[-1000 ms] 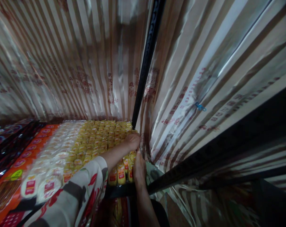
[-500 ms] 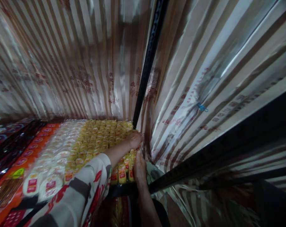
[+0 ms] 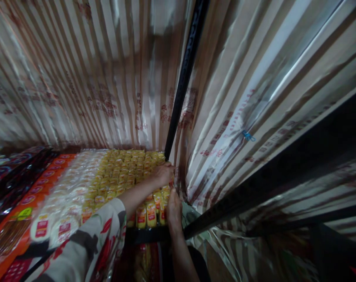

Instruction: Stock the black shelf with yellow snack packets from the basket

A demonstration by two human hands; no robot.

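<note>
Rows of small yellow-wrapped snack packs (image 3: 122, 166) with red labels stand close together on a dark shelf. At their back right corner, my left hand (image 3: 164, 175) reaches across the packs with its fingers curled down at the row's end. A small reddish bit shows under those fingers, too blurred to name. My right hand (image 3: 174, 207) is upright against the right side of the yellow packs, thumb side up and just below the left hand. Its other fingers are hidden.
White round packaged snacks (image 3: 64, 227), an orange-packaged row (image 3: 42, 184) and dark shiny packs (image 3: 16, 180) lie to the left. Striped plastic sheeting (image 3: 107, 78) hangs behind. A black upright post (image 3: 185, 78) and a dark rail (image 3: 239, 199) border the right corner.
My left hand and forearm have shifted slightly left, and more of the front yellow packs shows. The right hand stays almost where it was against the side.
</note>
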